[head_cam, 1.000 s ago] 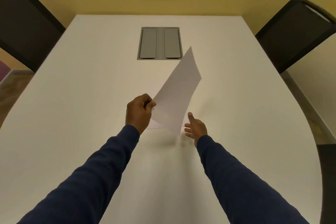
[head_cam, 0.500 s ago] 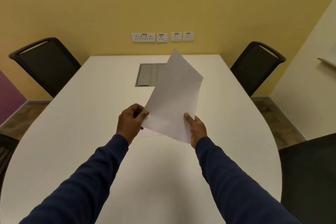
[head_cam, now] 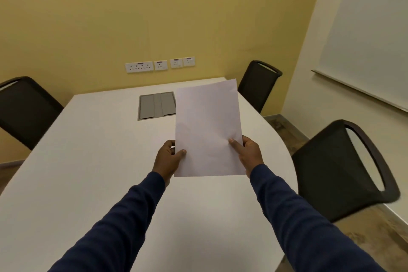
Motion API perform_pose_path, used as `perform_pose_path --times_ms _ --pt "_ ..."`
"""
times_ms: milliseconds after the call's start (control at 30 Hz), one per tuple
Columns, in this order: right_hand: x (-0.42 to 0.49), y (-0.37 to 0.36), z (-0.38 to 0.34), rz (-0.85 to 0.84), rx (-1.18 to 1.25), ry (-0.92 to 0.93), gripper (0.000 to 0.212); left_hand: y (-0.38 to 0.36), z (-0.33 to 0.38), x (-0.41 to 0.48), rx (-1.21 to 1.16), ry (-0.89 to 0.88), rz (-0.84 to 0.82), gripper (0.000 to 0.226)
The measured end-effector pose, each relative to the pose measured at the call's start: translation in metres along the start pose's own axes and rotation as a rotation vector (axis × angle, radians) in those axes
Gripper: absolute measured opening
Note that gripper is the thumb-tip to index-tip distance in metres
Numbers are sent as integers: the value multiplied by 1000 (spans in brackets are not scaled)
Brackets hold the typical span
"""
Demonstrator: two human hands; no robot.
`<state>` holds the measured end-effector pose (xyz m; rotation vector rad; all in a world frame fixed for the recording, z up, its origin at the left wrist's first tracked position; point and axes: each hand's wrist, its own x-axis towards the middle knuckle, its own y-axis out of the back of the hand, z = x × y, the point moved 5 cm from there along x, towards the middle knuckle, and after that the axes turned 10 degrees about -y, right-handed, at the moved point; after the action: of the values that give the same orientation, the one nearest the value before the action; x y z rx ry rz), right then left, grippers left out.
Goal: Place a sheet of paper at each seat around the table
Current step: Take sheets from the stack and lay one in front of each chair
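1. Both hands are on the sheet of paper [head_cam: 207, 128]. The left hand [head_cam: 169, 159] pinches its lower left edge, thumb on top and fingers curled behind. The right hand [head_cam: 248, 154] does the same on the lower right edge, so both are closed on the paper.

2. The sheet is held up off the white table [head_cam: 88, 161], tilted toward the camera, roughly dead centre of the view. Its top edge covers part of the grey cable hatch [head_cam: 154, 106] at 12 o'clock.

3. What could go wrong, imo: it's one thin sheet held only along the bottom, so a quick swing toward a seat could make the top fold over or flap, and it'd land crooked or slide on that smooth tabletop.

4. If one hand lets go early, the free side will probably droop and the sheet could twist out of the other pinch.

5. Seats: one black chair [head_cam: 344, 168] at 3 o'clock, another chair [head_cam: 258, 84] at about 1 o'clock, and a third chair [head_cam: 24, 108] at 9 o'clock. I can't see any paper lying on the table at those spots, so there's likely plenty left to do.

6. The paper looks plain white, blank on the side facing us, flat and uncreased, with a faint shadow across it.
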<state>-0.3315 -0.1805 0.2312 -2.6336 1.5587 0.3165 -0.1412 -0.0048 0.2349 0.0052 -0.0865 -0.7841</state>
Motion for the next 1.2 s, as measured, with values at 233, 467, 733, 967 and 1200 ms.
perform_pose_path --times_ms 233,467,733,967,1200 --pt "-59 46 5 85 -4 4 8 -42 9 -32 -63 20 -39 22" --pt "-86 120 -1 137 2 -2 15 -103 24 -45 -219 84 -127 24" --pt "-96 244 -14 160 -25 11 7 -229 41 -58 -282 72 -245 28" --pt "-80 369 -31 169 -107 39 17 -356 53 -68 -319 43 -181 19" --pt "-39 473 -42 170 -139 11 23 -461 62 -47 -372 29 -125 27"
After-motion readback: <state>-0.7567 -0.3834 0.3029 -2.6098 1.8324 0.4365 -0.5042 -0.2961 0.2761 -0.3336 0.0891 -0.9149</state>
